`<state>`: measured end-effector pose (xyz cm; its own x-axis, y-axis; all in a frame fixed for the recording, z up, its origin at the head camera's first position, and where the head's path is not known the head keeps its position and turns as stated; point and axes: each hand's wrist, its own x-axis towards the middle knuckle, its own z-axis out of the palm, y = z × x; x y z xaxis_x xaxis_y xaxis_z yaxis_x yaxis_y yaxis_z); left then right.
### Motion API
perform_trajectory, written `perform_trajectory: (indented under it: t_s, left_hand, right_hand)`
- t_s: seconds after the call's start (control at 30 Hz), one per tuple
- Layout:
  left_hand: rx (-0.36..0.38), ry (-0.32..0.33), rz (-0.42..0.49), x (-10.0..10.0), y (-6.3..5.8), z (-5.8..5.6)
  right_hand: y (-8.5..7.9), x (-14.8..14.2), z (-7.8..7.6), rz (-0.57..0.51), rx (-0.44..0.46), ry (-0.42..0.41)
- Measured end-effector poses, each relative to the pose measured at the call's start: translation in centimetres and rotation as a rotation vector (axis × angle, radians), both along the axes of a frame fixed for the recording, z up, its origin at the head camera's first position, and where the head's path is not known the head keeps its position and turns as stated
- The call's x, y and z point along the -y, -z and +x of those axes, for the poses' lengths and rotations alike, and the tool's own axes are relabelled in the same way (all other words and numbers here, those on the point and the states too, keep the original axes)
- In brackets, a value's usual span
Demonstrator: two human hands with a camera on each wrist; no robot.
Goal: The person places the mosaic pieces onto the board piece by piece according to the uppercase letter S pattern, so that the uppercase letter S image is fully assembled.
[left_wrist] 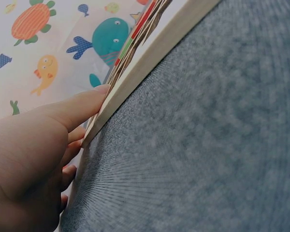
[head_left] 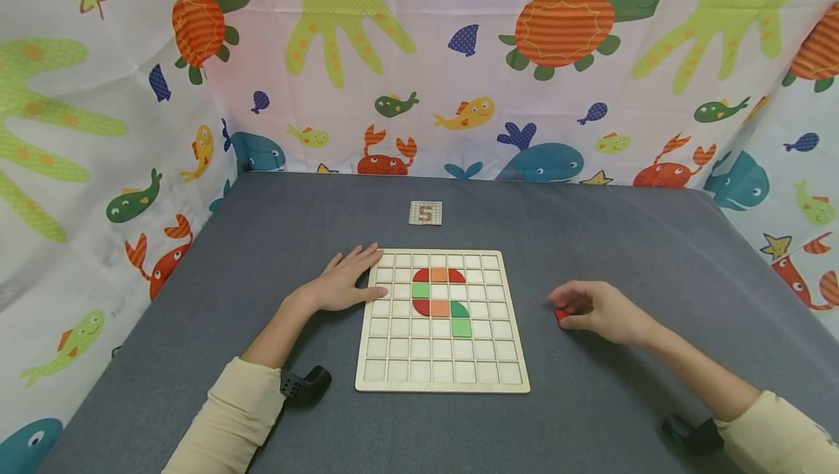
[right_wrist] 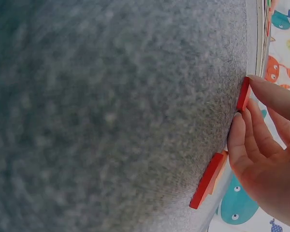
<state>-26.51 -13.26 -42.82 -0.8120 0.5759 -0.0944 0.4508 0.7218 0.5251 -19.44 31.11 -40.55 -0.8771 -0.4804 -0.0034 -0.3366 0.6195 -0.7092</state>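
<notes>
A square wooden grid board (head_left: 430, 386) lies on the grey table. Red, orange and green tiles sit in its upper and middle cells, among them a green square tile (head_left: 462, 327). My left hand (head_left: 341, 281) rests along the board's left edge, fingers extended and thumb on the rim; the left wrist view shows the thumb (left_wrist: 89, 102) touching that edge. Right of the board, my right hand (head_left: 609, 314) pinches a small red tile (right_wrist: 243, 94) between thumb and finger, at table level. The fingers partly cover it, so its full outline cannot be told.
Behind the board lies a small card (head_left: 426, 213) printed with a grid and an S-like figure. Another red tile (right_wrist: 206, 181) lies near my right hand, with an orange piece (right_wrist: 218, 175) beside it. A patterned cloth (head_left: 419, 59) hangs behind the table.
</notes>
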Motion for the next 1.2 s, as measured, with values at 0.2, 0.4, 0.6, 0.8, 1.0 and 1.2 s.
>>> perform_trajectory:
  t_s: [0.2, 0.4, 0.6, 0.8, 1.0, 1.2]
  left_hand:
    - [0.001, 0.0, -0.002, 0.01, -0.11, 0.07]
    - [0.001, -0.011, -0.004, 0.0, -0.2, 0.14]
    - [-0.001, -0.002, 0.007, 0.05, 0.07, -0.01]
    - [-0.004, -0.001, 0.006, 0.07, 0.05, 0.0]
    - [-0.002, -0.006, 0.004, 0.04, 0.0, 0.06]
    - [0.0, -0.011, -0.004, -0.07, -0.24, 0.24]
  right_hand:
    - [-0.16, 0.25, -0.01, 0.032, 0.005, 0.008]
    - [-0.24, 0.23, -0.22, 0.041, 0.025, 0.007]
    - [-0.41, 0.03, -0.34, 0.027, 0.055, 0.005]
    - [-0.6, -0.23, -0.33, 0.024, 0.144, 0.063]
    - [-0.85, -0.25, -0.31, -0.101, 0.29, 0.089]
    - [-0.9, 0.05, -0.28, -0.175, 0.354, 0.108]
